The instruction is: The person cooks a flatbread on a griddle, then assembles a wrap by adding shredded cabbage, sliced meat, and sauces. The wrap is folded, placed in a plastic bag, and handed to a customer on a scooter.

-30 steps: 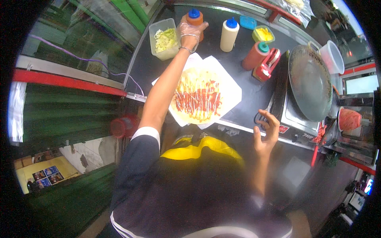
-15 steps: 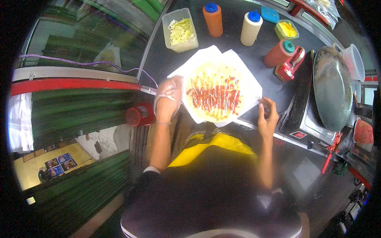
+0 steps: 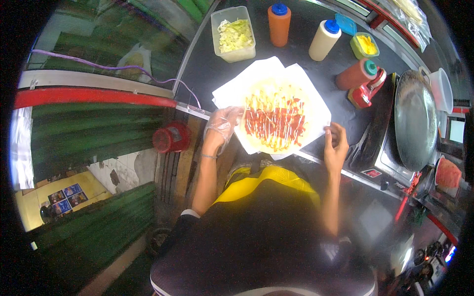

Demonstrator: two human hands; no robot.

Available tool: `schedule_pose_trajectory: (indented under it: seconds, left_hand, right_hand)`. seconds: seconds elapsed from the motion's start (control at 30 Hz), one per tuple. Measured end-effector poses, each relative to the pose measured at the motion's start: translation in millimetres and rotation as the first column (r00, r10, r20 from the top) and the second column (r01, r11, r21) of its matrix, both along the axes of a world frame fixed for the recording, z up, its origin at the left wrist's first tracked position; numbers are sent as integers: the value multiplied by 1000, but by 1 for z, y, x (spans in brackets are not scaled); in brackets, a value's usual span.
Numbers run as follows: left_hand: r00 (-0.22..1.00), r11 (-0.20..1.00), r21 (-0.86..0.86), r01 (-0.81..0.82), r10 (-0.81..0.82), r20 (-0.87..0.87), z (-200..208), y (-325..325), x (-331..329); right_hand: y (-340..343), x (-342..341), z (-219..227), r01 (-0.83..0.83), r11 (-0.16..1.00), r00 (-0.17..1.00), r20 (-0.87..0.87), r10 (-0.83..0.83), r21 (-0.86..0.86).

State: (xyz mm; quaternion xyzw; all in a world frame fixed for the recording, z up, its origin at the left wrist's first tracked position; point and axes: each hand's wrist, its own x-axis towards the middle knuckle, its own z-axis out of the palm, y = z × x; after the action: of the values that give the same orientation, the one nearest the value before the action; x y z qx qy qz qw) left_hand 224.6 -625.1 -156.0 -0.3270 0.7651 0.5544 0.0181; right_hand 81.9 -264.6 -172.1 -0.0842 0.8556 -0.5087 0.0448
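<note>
At the frame's centre, a flatbread [image 3: 275,121] striped with red and white sauce is laid on white paper [image 3: 232,89] on the dark table [image 3: 207,69]. Its left edge is touched by the gloved left hand [image 3: 222,129], fingers loosely spread. The paper's right edge is met by the bare right hand [image 3: 335,145], fingers curled.

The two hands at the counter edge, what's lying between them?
In the head view, the round flatbread striped with red and white sauce lies on white paper between the gloved left hand and the bare right hand.
</note>
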Motion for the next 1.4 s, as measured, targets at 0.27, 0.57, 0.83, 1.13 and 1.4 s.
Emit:
schedule_pose_trajectory:
  seconds: [0.27,0.57,0.83,1.13,1.4]
  left_hand:
    - [959,937,-241,252,-275,-65,-2,0,9]
    - [882,800,-503,328,-449,-140,-22,-17,3]
    - [983,875,-461,148,-180,-26,-28,3,-13]
    - [991,864,-487,-126,129,-28,-26,30,-31]
    - [987,748,-645,-158,104,-121,-18,81,-15]
  right_hand:
    - [-6,7,5,25,1000,999,23,-25,-4]
    - [-19,0,43,23,993,1000,5,-24,117]
    - [-76,-63,53,-275,958,947,-148,285,81]
    - [-207,-159,9,-529,784,809,-86,582,324]
    - [-200,-174,39,-851,525,505,231,832,-32]
